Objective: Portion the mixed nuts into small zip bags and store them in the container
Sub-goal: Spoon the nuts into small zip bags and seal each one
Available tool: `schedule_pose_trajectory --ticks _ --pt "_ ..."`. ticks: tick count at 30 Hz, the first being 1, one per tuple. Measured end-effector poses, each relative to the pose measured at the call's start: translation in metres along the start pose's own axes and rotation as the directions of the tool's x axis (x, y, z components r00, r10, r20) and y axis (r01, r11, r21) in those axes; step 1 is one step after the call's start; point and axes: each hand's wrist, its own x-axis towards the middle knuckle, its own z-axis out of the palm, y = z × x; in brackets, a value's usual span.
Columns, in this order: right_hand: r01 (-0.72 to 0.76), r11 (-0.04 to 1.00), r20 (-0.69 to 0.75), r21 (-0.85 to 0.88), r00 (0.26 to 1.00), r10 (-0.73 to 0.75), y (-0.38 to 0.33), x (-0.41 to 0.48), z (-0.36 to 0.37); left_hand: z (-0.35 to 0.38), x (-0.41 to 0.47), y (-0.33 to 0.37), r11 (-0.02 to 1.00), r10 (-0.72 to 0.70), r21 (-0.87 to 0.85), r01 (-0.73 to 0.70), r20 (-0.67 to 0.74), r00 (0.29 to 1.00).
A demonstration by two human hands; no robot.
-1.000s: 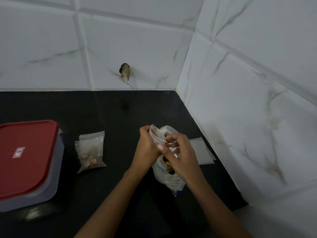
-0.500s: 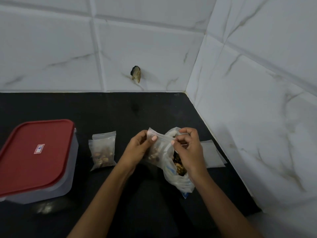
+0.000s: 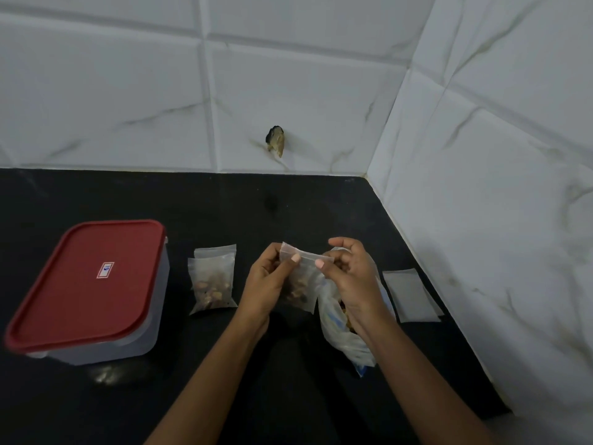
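Note:
A small clear zip bag (image 3: pixel 301 284) with nuts in its lower half hangs between my hands above the black counter. My left hand (image 3: pixel 268 285) pinches the left end of its top strip and my right hand (image 3: pixel 349 277) pinches the right end. Under my right hand lies the large clear bag of mixed nuts (image 3: pixel 345 335), partly hidden by my wrist. A filled small bag (image 3: pixel 212 279) lies flat to the left. The container (image 3: pixel 96 316) with its red lid (image 3: pixel 86 281) on stands at the far left.
Empty small zip bags (image 3: pixel 410 295) lie flat near the right wall. White tiled walls close the counter (image 3: pixel 224 213) at the back and right, meeting in a corner. A dark chipped spot (image 3: pixel 275 140) marks the back wall.
The small bag moved left, off the large bag's mouth. Both hands now pinch its top strip at the two ends. The view shifted left, bringing the container further in.

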Motion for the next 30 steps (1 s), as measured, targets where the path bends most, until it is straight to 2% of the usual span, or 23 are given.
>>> schedule_pose_trajectory --ticks 4,7,12,22,30 --pt "-0.015 1.000 0.016 0.001 1.000 0.015 0.002 0.006 0.007 -0.008 -0.003 -0.002 0.996 -0.062 -0.061 0.061 -0.014 0.998" --pt "-0.020 1.000 0.008 -0.002 1.000 0.020 0.004 0.008 0.009 -0.013 -0.005 -0.001 0.996 -0.056 -0.067 0.053 -0.049 0.997" --pt "-0.097 0.993 0.179 -0.062 0.978 0.107 0.002 0.007 0.010 -0.020 -0.004 -0.001 0.998 -0.020 -0.056 0.015 -0.095 0.995" --pt "-0.086 0.955 0.099 -0.283 0.988 0.119 0.006 0.016 0.025 -0.027 -0.012 -0.012 0.993 -0.078 -0.098 0.071 -0.068 0.995" --pt "-0.087 0.970 0.289 -0.228 0.945 0.153 0.009 0.006 0.026 -0.035 -0.014 -0.016 1.000 -0.011 0.003 0.012 -0.238 0.971"
